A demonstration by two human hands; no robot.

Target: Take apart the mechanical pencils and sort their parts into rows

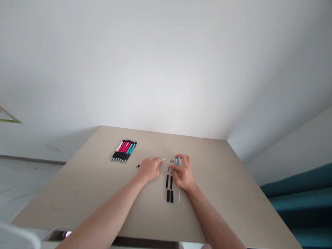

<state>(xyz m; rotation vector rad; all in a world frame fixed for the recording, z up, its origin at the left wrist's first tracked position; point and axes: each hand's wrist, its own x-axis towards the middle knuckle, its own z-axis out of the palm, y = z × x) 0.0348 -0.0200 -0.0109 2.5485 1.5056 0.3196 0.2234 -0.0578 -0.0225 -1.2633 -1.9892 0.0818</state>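
The left hand (149,168) is closed into a loose fist around a slim pen piece (163,159). Its white tip is seen poking out towards the right and its dark end towards the left. The right hand (183,173) is held just beside it, and a small teal pen part (177,161) is pinched upright between thumb and fingertips, with the other fingers curled. Both hands are kept low over the middle of the beige tabletop (220,200). Whether they rest on it cannot be told.

Loose parts are laid out between and beneath the hands. Two slim black tubes (167,181) are set side by side, and two shorter black sleeves (168,195) are set nearer the person. A thin white refill (179,195) is partly covered by the right wrist. A few tiny grey bits (172,161) are seen just beside the teal pen part (too small to be identified).

Well apart, at the far left, a row of assembled pens (124,151) is lined up. Their barrels are white, red and teal, and their grips are black.

A white wall (168,66) is seen behind the tabletop, a poster corner (0,114) at the left edge, and dark teal fabric (302,204) at the right.
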